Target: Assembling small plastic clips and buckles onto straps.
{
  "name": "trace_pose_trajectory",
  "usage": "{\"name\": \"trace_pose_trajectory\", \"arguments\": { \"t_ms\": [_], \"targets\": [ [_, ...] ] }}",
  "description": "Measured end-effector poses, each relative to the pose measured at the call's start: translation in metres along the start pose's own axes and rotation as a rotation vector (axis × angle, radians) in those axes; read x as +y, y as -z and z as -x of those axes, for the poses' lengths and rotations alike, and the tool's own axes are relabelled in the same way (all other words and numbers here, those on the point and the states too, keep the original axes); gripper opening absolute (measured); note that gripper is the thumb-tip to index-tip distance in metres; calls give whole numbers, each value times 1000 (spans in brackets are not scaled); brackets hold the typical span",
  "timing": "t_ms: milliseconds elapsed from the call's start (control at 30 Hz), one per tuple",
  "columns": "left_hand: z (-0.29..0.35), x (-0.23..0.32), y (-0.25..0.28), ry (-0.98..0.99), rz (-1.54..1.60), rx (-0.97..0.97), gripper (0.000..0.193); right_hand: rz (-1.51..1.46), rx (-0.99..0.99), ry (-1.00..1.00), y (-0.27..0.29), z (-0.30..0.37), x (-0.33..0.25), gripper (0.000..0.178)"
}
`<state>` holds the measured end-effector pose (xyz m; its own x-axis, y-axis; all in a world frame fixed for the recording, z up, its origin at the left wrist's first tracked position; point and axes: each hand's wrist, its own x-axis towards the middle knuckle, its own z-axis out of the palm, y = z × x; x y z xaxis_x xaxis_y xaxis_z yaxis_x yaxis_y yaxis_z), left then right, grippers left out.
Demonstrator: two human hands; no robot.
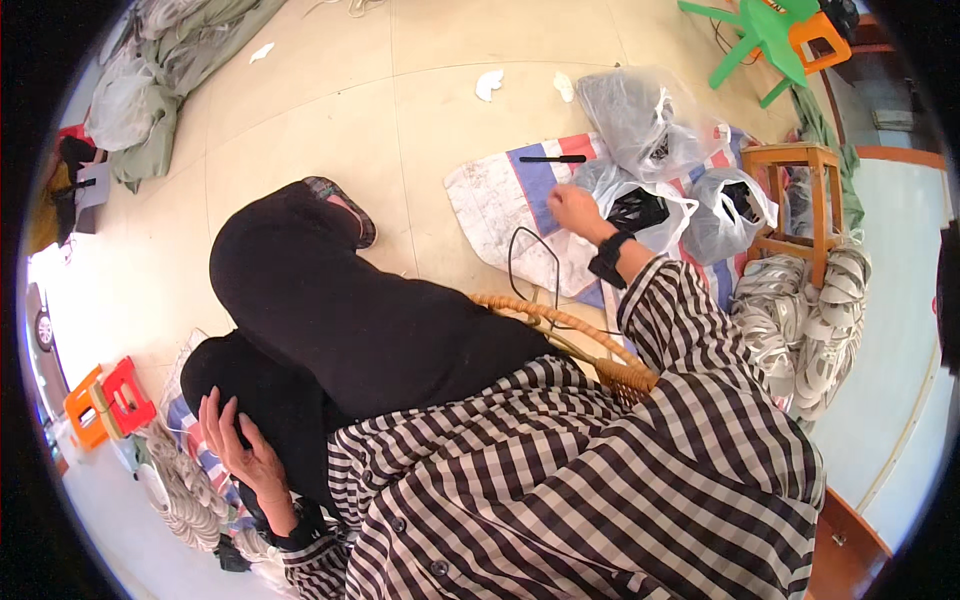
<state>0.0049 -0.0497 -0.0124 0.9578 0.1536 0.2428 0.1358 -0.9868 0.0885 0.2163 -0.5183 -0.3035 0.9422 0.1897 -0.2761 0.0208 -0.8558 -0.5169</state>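
My right hand (574, 209) is held out over a striped woven sheet, its fingers curled together; whatever they hold, if anything, is hidden. Just beside it stands an opened clear plastic bag (675, 222) with black pieces (636, 210) inside. A slim black stick-like object (552, 159) lies on the sheet beyond the hand. A thin black cord (513, 262) forms a loop nearer to me. My left hand (243, 452) rests against my black-trousered leg (268, 400), fingers spread, with nothing in it.
More plastic bags (640, 110) sit on the striped sheet (490, 200). A wicker chair (560, 318) is under me. To the right are a wooden stool (790, 155) and stacked pale shoe-like pieces (832, 320); a green stool (765, 45) stands farther off. Similar stacks (185, 500) lie at lower left.
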Motion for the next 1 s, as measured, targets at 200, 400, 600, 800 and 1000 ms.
{"name": "trace_pose_trajectory", "arguments": {
  "t_ms": [200,400,600,800,1000],
  "targets": [
    [-2,-1,9,-37,-126,-73,20,266,85,-106,-7,-60,15,20],
    [-4,-5,14,22,-162,-120,22,423,98,-291,-26,-94,54,27],
    [-10,-6,16,47,-235,-162,20,574,123,-195,-45,-113,83,24],
    [-13,-9,14,-16,-210,-187,18,414,198,-85,-40,-108,59,16],
    [-44,43,16,148,316,-8,21,-345,198,176,4,-49,-60,12]
  ]
}}
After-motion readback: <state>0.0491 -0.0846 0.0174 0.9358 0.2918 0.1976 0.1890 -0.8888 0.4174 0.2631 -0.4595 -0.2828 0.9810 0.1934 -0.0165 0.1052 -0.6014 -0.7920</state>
